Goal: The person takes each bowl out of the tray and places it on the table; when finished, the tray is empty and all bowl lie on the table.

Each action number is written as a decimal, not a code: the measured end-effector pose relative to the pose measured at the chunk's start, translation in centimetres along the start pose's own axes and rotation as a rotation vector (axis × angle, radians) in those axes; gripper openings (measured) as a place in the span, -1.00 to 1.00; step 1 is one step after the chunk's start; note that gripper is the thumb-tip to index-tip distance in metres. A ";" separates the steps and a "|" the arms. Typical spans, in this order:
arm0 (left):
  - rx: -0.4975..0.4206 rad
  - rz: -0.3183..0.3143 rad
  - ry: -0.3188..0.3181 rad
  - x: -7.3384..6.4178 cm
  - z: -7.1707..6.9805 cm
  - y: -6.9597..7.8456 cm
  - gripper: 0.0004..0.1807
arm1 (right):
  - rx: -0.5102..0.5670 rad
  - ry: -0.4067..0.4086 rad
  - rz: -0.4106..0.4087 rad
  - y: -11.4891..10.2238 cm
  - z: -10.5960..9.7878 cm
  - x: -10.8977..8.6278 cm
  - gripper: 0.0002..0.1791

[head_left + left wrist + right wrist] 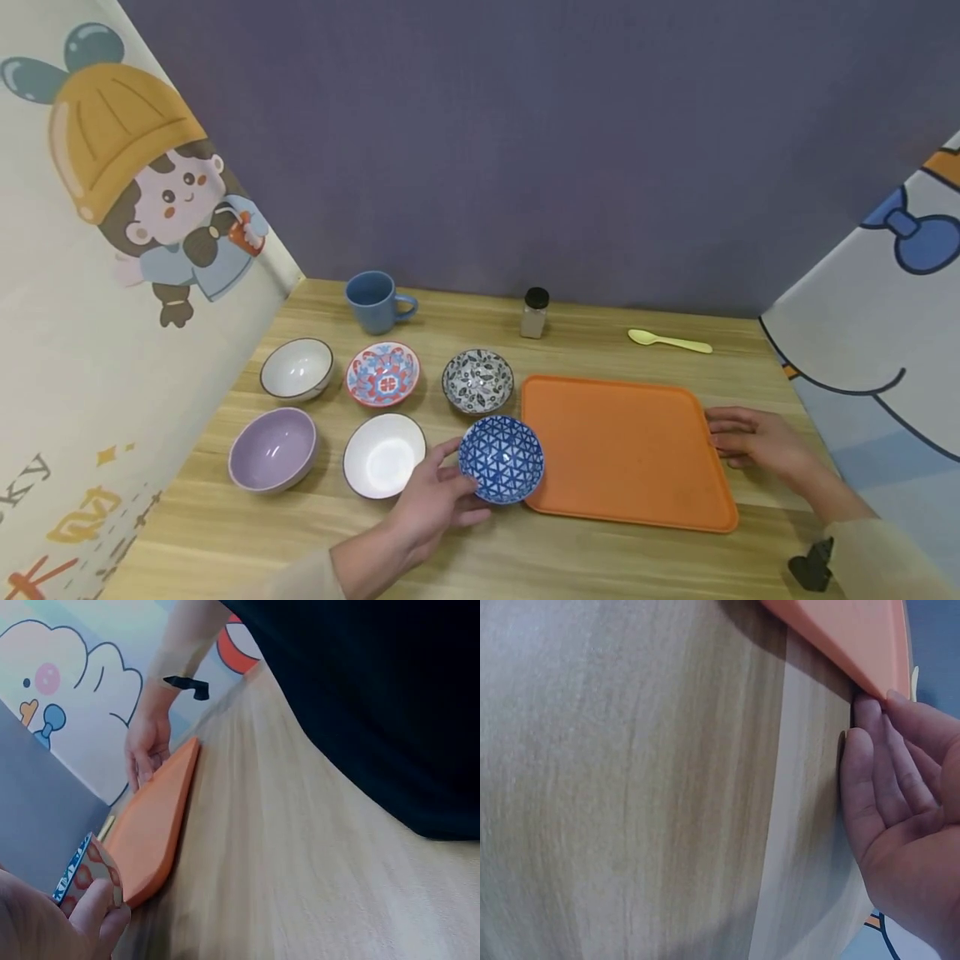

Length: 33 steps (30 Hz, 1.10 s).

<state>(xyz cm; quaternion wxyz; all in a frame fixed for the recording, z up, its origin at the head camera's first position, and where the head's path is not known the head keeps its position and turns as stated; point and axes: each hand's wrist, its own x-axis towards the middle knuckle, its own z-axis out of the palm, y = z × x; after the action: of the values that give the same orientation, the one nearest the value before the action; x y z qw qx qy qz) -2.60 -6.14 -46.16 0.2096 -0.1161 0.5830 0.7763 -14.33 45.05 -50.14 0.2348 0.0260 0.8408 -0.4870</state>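
Note:
My left hand (431, 507) grips a blue-and-white bowl (501, 460) with a triangle pattern inside. The bowl overlaps the left edge of an orange tray (622, 450) in the head view. Its outside, with reddish patches, shows in the left wrist view, where the left hand's fingers (91, 904) lie against its wall. On the tray's opposite side my right hand (761, 443) pinches the rim. Seen from the right wrist, that hand (911, 802) has its fingertips at the tray's edge (840, 652), some of them beneath it.
Left of the tray stand a white bowl (385, 457), a purple bowl (273, 450), a dark-rimmed bowl (297, 369), a red-and-blue bowl (383, 374) and a black-and-white bowl (477, 382). Behind them are a blue mug (372, 304), a black-capped jar (534, 315) and a yellow spoon (667, 341).

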 end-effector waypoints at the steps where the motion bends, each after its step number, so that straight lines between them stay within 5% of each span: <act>1: 0.003 0.005 0.006 0.0 -0.1 -0.1 -0.15 | -0.001 0.001 0.000 0.1 0.0 0.0 -0.18; 19: 0.189 0.022 0.025 0.1 -1.5 -0.8 -0.08 | -0.014 -0.003 0.001 0.2 -0.3 0.2 -0.17; 26: 0.262 0.051 -0.018 0.1 -1.4 -0.4 0.08 | 0.006 0.013 -0.022 0.4 -0.2 -0.7 -0.20; 33: 0.348 0.116 -0.142 -0.9 -1.7 1.2 0.11 | -0.042 0.017 -0.027 -0.2 0.0 -0.7 -0.20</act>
<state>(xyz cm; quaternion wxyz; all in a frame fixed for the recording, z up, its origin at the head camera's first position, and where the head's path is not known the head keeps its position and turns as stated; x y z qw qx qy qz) -2.46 -8.22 -45.22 0.2222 0.0106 0.6978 0.6809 -13.78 45.09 -49.67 0.2216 0.0136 0.8531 -0.4721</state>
